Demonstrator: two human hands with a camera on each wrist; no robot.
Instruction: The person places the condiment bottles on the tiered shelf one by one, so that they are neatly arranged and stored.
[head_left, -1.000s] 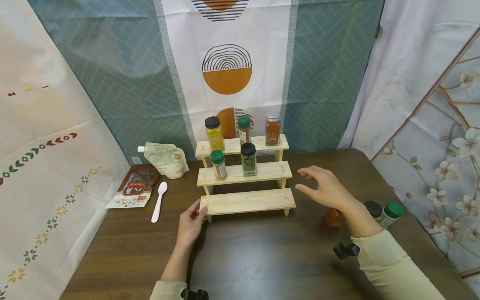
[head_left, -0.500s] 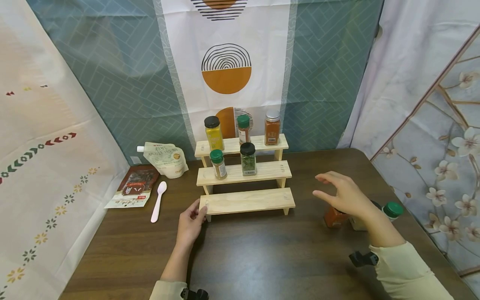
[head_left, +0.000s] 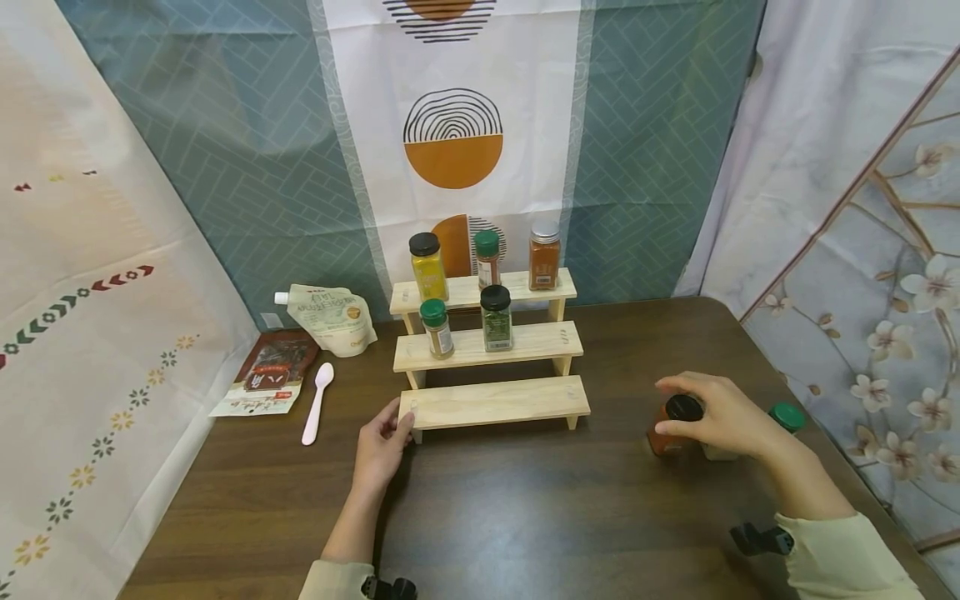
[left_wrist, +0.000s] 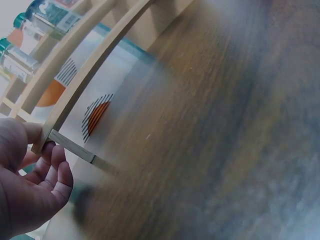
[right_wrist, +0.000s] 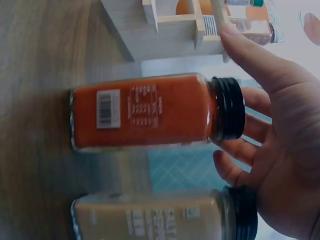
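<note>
My left hand (head_left: 381,444) pinches the left end of the lowest step of a pale wooden three-step spice rack (head_left: 495,403); the left wrist view shows the thumb on top and fingers curled under. At the right, my right hand (head_left: 731,421) reaches around the black cap of a spice jar with red powder (head_left: 663,435). In the right wrist view, its thumb stands apart from the cap, with the fingers behind it. Beside that jar stands another black-capped jar with beige contents (right_wrist: 150,220). A green-capped jar (head_left: 787,417) is partly hidden behind the hand.
Two jars, green-capped (head_left: 437,329) and black-capped with green flakes (head_left: 497,318), stand on the middle step. The top step holds a yellow jar (head_left: 430,267), a green-capped jar (head_left: 487,258) and a silver-capped jar (head_left: 544,257). A spoon (head_left: 318,403), spouted pouch (head_left: 330,319) and brown packet (head_left: 272,372) lie left.
My right hand has moved right and down from beside the rack to the red-powder jar's cap. The left hand has stayed at the rack's lowest step.
</note>
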